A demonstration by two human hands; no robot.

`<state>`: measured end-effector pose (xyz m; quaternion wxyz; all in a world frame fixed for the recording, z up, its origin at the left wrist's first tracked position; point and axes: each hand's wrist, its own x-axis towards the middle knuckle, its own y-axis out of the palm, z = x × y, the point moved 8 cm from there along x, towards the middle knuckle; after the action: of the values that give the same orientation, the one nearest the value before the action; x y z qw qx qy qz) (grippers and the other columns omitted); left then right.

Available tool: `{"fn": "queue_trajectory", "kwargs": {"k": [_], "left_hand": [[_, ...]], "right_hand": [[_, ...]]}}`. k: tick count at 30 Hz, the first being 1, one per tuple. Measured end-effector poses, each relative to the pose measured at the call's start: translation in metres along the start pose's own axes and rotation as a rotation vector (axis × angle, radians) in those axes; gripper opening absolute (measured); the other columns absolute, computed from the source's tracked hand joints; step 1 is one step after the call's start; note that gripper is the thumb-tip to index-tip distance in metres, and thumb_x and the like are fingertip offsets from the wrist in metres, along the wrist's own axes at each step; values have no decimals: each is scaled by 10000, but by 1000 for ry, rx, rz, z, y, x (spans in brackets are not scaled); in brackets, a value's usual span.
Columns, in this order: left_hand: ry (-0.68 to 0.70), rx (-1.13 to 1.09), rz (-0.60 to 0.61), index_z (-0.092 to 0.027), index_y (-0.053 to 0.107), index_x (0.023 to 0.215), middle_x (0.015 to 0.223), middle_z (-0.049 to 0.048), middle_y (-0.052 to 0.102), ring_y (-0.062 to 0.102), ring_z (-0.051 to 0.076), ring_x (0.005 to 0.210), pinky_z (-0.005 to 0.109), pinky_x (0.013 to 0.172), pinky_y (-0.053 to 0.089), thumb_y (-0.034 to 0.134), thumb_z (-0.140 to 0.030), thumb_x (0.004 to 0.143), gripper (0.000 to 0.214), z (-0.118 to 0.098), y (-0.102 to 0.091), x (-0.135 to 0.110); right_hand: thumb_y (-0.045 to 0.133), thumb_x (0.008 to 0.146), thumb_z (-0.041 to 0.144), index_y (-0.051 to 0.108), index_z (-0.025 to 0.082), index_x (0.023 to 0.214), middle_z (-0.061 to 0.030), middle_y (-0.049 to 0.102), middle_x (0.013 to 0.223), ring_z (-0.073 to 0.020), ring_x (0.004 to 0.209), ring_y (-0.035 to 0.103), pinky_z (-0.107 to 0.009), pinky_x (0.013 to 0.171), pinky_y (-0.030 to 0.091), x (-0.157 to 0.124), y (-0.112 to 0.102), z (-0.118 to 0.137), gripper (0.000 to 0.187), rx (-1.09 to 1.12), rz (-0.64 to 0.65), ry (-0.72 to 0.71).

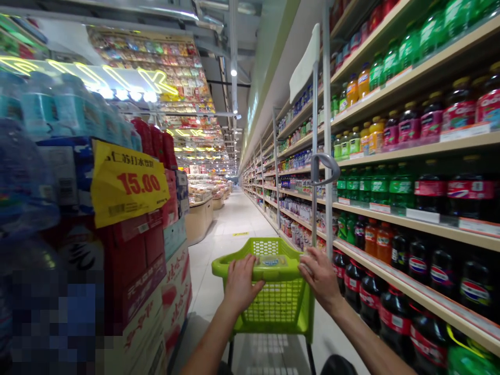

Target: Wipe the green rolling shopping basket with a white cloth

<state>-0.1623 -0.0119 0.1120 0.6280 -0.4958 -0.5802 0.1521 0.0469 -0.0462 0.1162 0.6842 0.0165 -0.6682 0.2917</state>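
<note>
A bright green plastic shopping cart (273, 307) stands in front of me in the aisle, its basket walls full of holes. Across its near edge runs the handle (273, 272), which bears a small label in the middle. My left hand (242, 284) is closed over the left part of this handle, thumb pointing inward. Fingers curled, my right hand (321, 275) grips the handle's right end. Just behind the right hand rises a metal pole (314, 120) with a grey loop and a white panel on top; where its foot is fixed is hidden.
Shelves of bottled drinks (410, 187) line the right side closely. On the left, stacked drink cartons (144, 271) carry a yellow price sign (130, 182) and wrapped bottles. Pale floor (234, 213) stretches ahead, past wooden display bins (199, 219) at left.
</note>
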Motion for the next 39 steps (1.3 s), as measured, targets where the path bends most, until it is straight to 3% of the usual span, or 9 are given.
{"fn": "queue_trajectory", "kwargs": {"k": [5, 11, 15, 23, 25, 30, 34, 36, 39], "left_hand": [[3, -22, -5, -191, 432, 1197, 1289, 90, 477, 417, 250, 1178, 454, 1030, 214, 593, -326, 681, 557, 1, -3, -1], [-19, -32, -15, -172, 429, 1205, 1292, 90, 476, 413, 240, 1180, 445, 1038, 204, 604, -305, 673, 576, 0, -2, -1], [-32, -27, -9, -178, 426, 1204, 1295, 88, 475, 412, 237, 1182, 451, 1040, 196, 597, -296, 681, 563, 5, 0, 1], [-20, -25, -31, -221, 433, 1191, 1294, 73, 479, 418, 234, 1179, 455, 1028, 209, 583, -294, 702, 516, 12, -1, 1], [-21, -27, -30, -224, 435, 1189, 1297, 73, 476, 416, 234, 1181, 457, 1027, 209, 585, -293, 702, 515, 11, -1, 1], [-38, -32, 3, -207, 425, 1203, 1297, 81, 474, 412, 237, 1189, 460, 1034, 204, 588, -303, 698, 539, 10, -1, 0], [-40, -28, -7, -195, 427, 1199, 1293, 86, 476, 411, 239, 1189, 458, 1038, 202, 594, -302, 693, 543, 10, -1, 0], [-33, -35, -20, -203, 431, 1194, 1287, 82, 480, 420, 239, 1181, 458, 1038, 205, 590, -302, 696, 533, 9, -1, -1], [-29, -44, -25, -210, 433, 1193, 1285, 79, 482, 423, 239, 1177, 457, 1038, 206, 585, -308, 701, 524, 9, -2, -1]], "right_hand": [[507, 786, 361, 582, 220, 1059, -85, 563, 1148, -227, 1072, 502, -398, 915, 404, 1, 9, -19, 317, 113, 267, -118], [363, 825, 391, 616, 156, 936, -112, 637, 964, -241, 946, 582, -410, 829, 469, 4, 9, -85, 362, 111, 138, 230], [432, 784, 352, 565, 171, 1032, -117, 559, 1124, -255, 1096, 490, -455, 922, 405, 0, 8, -55, 334, 73, 32, 176], [460, 760, 177, 577, 233, 1034, -81, 523, 1188, -227, 1121, 468, -419, 936, 397, -7, 8, 30, 304, 287, 186, -159], [453, 749, 164, 608, 235, 954, -77, 542, 1153, -225, 1083, 495, -408, 912, 412, -1, 6, 32, 267, 351, 136, -116], [485, 748, 274, 578, 187, 926, -62, 606, 865, -199, 802, 586, -347, 721, 491, 24, 9, 3, 219, 431, 9, 316], [550, 724, 336, 610, 195, 752, -110, 544, 1099, -267, 1021, 509, -427, 836, 433, 29, 14, 13, 157, 236, 79, 192], [506, 772, 362, 635, 214, 782, -98, 505, 1192, -286, 1102, 457, -471, 885, 389, 24, 15, 14, 196, 139, 101, 154], [314, 871, 352, 632, 228, 901, -75, 588, 1078, -230, 1058, 514, -422, 876, 414, 17, 21, 8, 343, 199, 192, 129]]}}
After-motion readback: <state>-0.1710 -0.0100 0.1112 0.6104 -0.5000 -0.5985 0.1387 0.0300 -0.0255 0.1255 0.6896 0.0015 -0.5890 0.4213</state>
